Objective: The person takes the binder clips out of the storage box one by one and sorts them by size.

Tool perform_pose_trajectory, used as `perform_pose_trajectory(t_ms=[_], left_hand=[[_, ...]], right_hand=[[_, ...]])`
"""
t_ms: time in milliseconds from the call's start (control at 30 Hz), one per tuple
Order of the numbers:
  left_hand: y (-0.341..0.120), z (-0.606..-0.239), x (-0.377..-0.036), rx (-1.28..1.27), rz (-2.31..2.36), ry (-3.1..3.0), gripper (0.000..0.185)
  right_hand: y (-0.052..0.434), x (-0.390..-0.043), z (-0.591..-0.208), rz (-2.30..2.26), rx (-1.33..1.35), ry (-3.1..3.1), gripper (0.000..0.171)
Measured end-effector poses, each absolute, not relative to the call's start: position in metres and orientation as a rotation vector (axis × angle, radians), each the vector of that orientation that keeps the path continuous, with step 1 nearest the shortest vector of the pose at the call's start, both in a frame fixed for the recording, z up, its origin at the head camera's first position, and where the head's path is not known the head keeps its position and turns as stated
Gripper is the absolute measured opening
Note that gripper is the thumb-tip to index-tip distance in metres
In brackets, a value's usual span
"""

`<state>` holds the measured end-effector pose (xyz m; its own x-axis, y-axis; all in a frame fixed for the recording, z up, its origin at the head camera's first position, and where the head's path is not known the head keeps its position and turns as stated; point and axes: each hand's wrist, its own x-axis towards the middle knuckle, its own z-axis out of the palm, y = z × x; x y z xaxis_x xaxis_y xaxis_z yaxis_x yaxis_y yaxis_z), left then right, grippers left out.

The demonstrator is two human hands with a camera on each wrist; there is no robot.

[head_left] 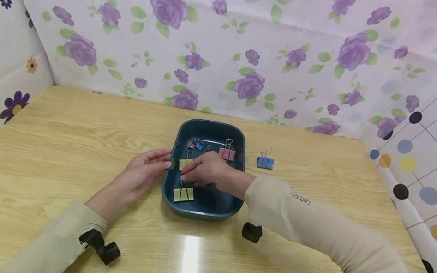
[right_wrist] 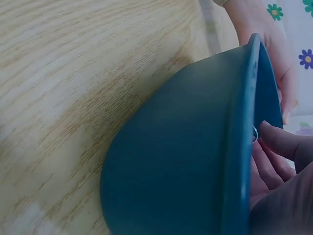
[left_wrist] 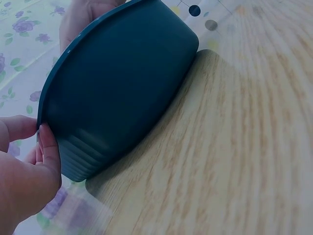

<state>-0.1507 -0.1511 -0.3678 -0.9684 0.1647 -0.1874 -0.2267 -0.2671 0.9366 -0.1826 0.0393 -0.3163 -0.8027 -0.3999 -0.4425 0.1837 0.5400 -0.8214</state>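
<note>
A dark teal plastic bin (head_left: pixel 199 214) stands on the wooden table. My left hand (head_left: pixel 139 174) pinches its left rim between thumb and fingers, plain in the left wrist view beside the outer wall (left_wrist: pixel 117 83). Inside the bin, my right hand (head_left: pixel 213 171) reaches over from the right and pinches the wire handle of the lower yellow binder clip (head_left: pixel 183 194). A wire loop (right_wrist: pixel 255 134) shows beside the thumb in the right wrist view. Another yellow binder clip (head_left: pixel 184 164) lies just above, partly behind the fingers. Further back in the bin is a pink binder clip (head_left: pixel 226 154).
Small pink (head_left: pixel 191 144) and blue (head_left: pixel 199 146) binder clips lie near the bin's back left. Outside, to its right, a larger blue binder clip (head_left: pixel 265 162) rests on the table (head_left: pixel 76 135). A floral cloth (head_left: pixel 215 38) hangs behind the table's far edge.
</note>
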Motion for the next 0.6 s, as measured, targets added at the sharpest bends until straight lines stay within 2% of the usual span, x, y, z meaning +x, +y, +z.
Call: perform_pose_trajectory(t_ms=[600], left_hand=[[-0.1509, -0.3684, -0.1489, -0.075, 2.332, 1.73, 0.045]], right_hand=[[0.0369, -0.1823, -0.3226, -1.201, -0.218, 2.178, 0.013]])
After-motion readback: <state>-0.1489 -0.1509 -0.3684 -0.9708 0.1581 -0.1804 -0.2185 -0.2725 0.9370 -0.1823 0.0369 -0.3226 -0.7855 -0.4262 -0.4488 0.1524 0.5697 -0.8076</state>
